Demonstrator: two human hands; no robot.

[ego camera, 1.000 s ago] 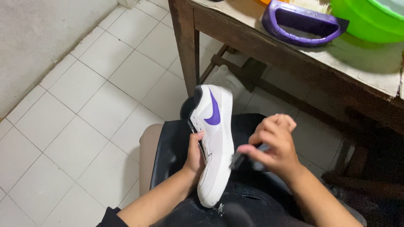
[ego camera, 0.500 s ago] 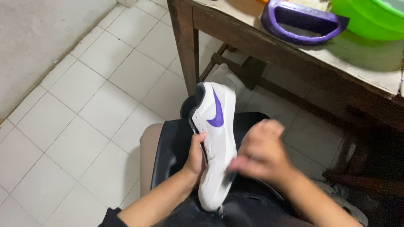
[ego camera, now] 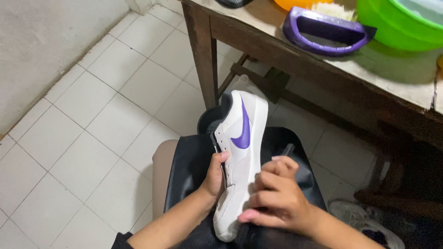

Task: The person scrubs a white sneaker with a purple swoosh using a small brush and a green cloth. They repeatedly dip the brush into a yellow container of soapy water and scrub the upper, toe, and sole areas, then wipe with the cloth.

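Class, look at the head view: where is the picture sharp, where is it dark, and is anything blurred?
Head view: the white sneaker with a purple mark and both hands, left and right, look sharp, with no motion blur; soft even light on the white tiled floor; deep shadow under the wooden table at right.

Upper right of the frame I see a wooden table (ego camera: 295,57); on it a purple scrubbing brush (ego camera: 325,31), a green basin (ego camera: 401,23) and an orange bowl (ego camera: 300,3) — all near together; white floor tiles (ego camera: 83,133) fill the left; another shoe (ego camera: 364,219) lies lower right.
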